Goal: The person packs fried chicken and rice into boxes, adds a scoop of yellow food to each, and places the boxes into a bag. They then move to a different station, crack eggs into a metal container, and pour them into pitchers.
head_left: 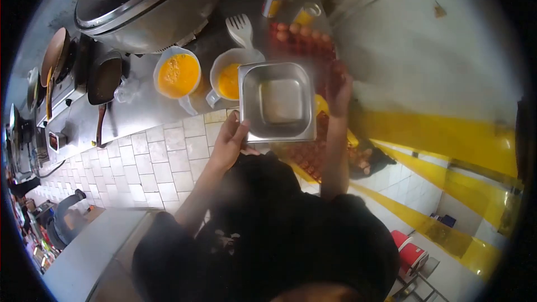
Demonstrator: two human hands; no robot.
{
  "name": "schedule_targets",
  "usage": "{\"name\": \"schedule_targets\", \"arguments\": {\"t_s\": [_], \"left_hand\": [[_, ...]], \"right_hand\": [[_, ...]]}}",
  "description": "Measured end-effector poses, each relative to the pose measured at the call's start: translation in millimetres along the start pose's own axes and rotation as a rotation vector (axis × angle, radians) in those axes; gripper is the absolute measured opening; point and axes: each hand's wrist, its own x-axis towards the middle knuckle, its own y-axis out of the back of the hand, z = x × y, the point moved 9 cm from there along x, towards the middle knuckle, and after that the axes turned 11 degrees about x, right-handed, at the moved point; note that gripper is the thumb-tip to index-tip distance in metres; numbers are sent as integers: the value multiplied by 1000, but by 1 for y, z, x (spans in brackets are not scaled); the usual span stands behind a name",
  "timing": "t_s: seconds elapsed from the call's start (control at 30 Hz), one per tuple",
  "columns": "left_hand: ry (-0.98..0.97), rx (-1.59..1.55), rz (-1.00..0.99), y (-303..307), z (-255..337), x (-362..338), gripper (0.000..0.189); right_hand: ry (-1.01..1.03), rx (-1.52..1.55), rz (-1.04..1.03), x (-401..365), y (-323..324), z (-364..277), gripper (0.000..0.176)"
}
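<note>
A square stainless steel pan (306, 128) is held level in front of me, its inside bare apart from a dull patch on the bottom. My left hand (230, 138) grips its near left corner, with the thumb over the rim. To the right of the pan, my right hand (338, 89) is raised beside a red egg tray (302, 46); its fingers are blurred, and whether they hold anything does not show. Brown eggs (305, 32) line the tray's far side. Left of the pan stand two white jugs of beaten egg, one jug (197, 81) fully visible and the other jug (250, 54) partly hidden.
A white slotted spatula (240, 31) lies behind the jugs. An opened can (273, 3) stands at the back. Leftward are a frying pan (104, 81), a large lidded pot (162, 25) and a stove (72, 86). More egg trays (306, 159) sit lower, near my body.
</note>
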Motion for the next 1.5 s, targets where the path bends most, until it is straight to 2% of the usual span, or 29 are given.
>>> {"name": "schedule_targets", "arguments": {"t_s": [0.07, 0.1, 0.13, 0.2, 0.23, 0.3, 0.33, 0.4, 0.43, 0.47, 0.53, 0.57, 0.6, 0.67, 0.7, 0.73, 0.8, 0.83, 0.87, 0.93, 0.97, 1.0, 1.07, 1.13, 1.2, 1.27, 1.33, 1.4, 1.5], "left_hand": [[-105, 138, -49, -17, -8, -2, 26], [-94, 209, 33, -19, -19, -2, 17], [-80, 222, 17, -20, -39, 2, 17], [-264, 569, 97, -16, -59, 12, 15], [-254, 583, 63, -23, -67, 14, 15], [-234, 504, 22, -35, -77, 18, 15], [-225, 481, -1, -42, -81, 20, 15], [-180, 479, -14, -48, -90, 19, 14], [-147, 486, -12, -53, -89, 18, 13], [-144, 494, -25, -61, -86, 13, 13], [-59, 345, -87, -80, -81, 7, 12], [-56, 354, -94, -85, -82, 5, 12], [-55, 344, -119, -91, -84, 4, 12], [-51, 338, -145, -93, -88, 2, 12], [-46, 374, -152, -89, -92, 3, 12], [-51, 406, -158, -91, -89, 5, 12], [-42, 396, -166, -97, -88, 5, 11], [-25, 389, -181, -100, -89, 2, 11], [-23, 388, -179, -100, -90, -1, 11], [-2, 381, -213, -107, -92, -1, 13], [-6, 374, -213, -108, -91, -2, 13], [-7, 367, -206, -109, -90, -1, 13], [-7, 349, -184, -108, -89, 0, 12], [-27, 369, -234, -114, -87, 0, 13], [-14, 341, -241, -118, -91, 3, 13], [8, 315, -255, -116, -100, 8, 13], [-69, 478, -279, -120, -101, 15, 13], [-8, 413, -305, -125, -98, 11, 14], [31, 332, -330, -129, -98, 11, 16]], "right_hand": [[-50, 231, -9, -48, 9, -18, 45], [14, 290, 77, -70, 17, -26, 43], [29, 295, 97, -88, 26, -32, 43], [55, 222, 285, -123, 60, -40, 37], [108, 115, 373, -135, 74, -40, 32], [99, -225, 293, -158, 62, -46, 30], [120, -221, 320, -167, 58, -49, 30], [289, -631, 189, -178, 23, -70, 20], [248, -522, 366, -189, 29, -80, 13], [256, -518, 379, -192, 34, -85, 13], [404, -244, 606, -203, 64, -104, 13], [356, -333, 472, -200, 58, -102, 15], [363, -328, 476, -202, 61, -103, 15], [472, -829, 204, -200, 13, -114, 15], [331, -736, 339, -202, 28, -114, 17], [335, -735, 331, -199, 29, -117, 17], [458, -488, 400, -204, 39, -132, 17], [451, -707, 419, -205, 35, -138, 17], [448, -708, 418, -207, 31, -136, 17], [535, -983, 207, -204, -8, -133, 16], [467, -966, 316, -210, 2, -136, 16], [472, -971, 301, -205, 8, -135, 16], [528, -550, 442, -207, 47, -139, 19], [471, -590, 407, -205, 41, -144, 24], [386, -840, 92, -193, -10, -142, 31], [276, -1004, 17, -189, -37, -142, 39], [289, -1353, -417, -183, -81, -122, 40], [230, -1363, -445, -175, -76, -107, 38], [309, -1501, -601, -170, -81, -91, 37]]}}
